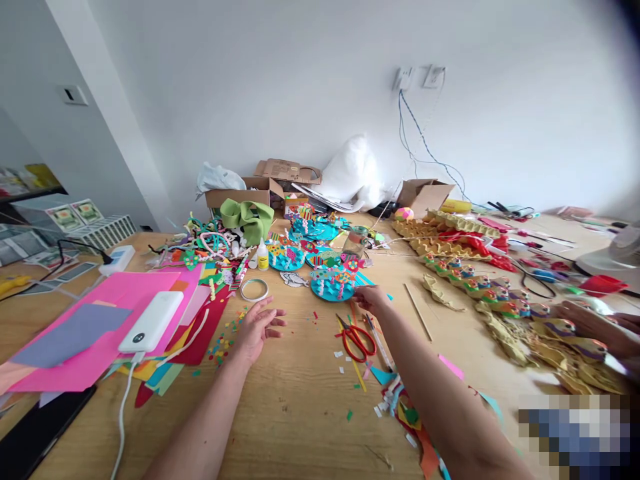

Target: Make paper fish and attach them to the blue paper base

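My left hand [259,328] hovers over the wooden table with its fingers spread and holds nothing. Below it and to its left lie small coloured paper scraps [227,337]. My right hand [371,299] is at the right edge of a round blue craft plate [327,292], its fingers bent and closed on the rim. Twisted striped legs and spotted, flower-patterned paper shapes stand on that plate. Near my right wrist lie red-handled scissors [359,341] and a pen [379,340]. A roll of tape [254,289] sits beyond my left hand.
More decorated blue plates [286,258], a glue bottle [263,256] and a glass jar [354,243] stand behind. A white power bank [151,322] lies on coloured sheets at left. Painted egg-carton strips [480,288] extend at right, near another person's hand [585,320].
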The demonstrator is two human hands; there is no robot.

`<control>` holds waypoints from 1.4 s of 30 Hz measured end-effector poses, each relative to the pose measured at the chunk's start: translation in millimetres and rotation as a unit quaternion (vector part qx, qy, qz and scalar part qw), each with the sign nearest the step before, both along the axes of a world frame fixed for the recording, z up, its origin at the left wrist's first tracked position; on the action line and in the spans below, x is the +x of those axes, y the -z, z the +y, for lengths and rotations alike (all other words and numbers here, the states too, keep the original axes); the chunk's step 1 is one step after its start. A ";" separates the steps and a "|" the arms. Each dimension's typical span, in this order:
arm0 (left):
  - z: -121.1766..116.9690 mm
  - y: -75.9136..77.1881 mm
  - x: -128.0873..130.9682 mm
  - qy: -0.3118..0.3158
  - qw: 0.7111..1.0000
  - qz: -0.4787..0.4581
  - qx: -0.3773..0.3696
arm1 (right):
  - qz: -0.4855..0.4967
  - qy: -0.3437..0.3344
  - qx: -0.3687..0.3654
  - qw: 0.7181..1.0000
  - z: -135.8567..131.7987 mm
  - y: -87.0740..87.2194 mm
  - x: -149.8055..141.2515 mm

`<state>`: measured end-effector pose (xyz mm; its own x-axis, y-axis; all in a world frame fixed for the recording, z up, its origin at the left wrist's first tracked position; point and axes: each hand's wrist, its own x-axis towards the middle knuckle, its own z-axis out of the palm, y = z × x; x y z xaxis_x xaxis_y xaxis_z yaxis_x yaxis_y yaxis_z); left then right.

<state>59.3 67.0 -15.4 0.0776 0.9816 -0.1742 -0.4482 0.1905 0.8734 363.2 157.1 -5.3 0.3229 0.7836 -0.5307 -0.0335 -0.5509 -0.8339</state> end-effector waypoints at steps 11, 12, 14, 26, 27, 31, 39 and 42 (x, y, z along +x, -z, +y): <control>0.1 0.0 0.8 0.002 1.000 -0.008 0.003 | -0.025 0.004 0.052 0.998 -11.8 -7.2 -1.2; 0.2 -0.2 0.9 0.002 1.000 -0.009 0.002 | -0.026 0.005 0.055 0.998 -12.4 -7.8 -1.3; 0.3 -0.5 1.0 0.002 1.000 -0.013 0.001 | -0.030 0.010 0.059 0.998 -13.2 -8.6 -1.0; -1.5 -4.8 0.8 0.002 1.000 -0.013 0.008 | -0.133 0.001 0.076 0.988 -31.8 -11.0 10.2; -1.7 -5.0 0.8 0.001 1.000 -0.014 0.010 | -0.159 -0.001 0.082 0.984 -34.7 -10.9 12.0; -2.1 -5.4 1.0 0.003 1.000 -0.016 0.011 | -0.271 -0.005 0.118 0.955 -50.4 -11.8 9.8; -3.9 -5.4 3.1 0.010 1.000 -0.014 0.014 | -0.583 -0.325 0.098 0.738 -77.1 -15.3 -54.3; -3.3 -4.6 2.5 0.010 1.000 -0.012 0.016 | -0.584 -0.351 0.085 0.726 -72.9 -16.2 -71.7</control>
<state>61.8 63.7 -10.9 0.1006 0.9849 -0.1412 -0.4657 0.1721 0.8681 291.5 84.2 10.9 -0.0370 0.9951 -0.0918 0.9919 0.0254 -0.1248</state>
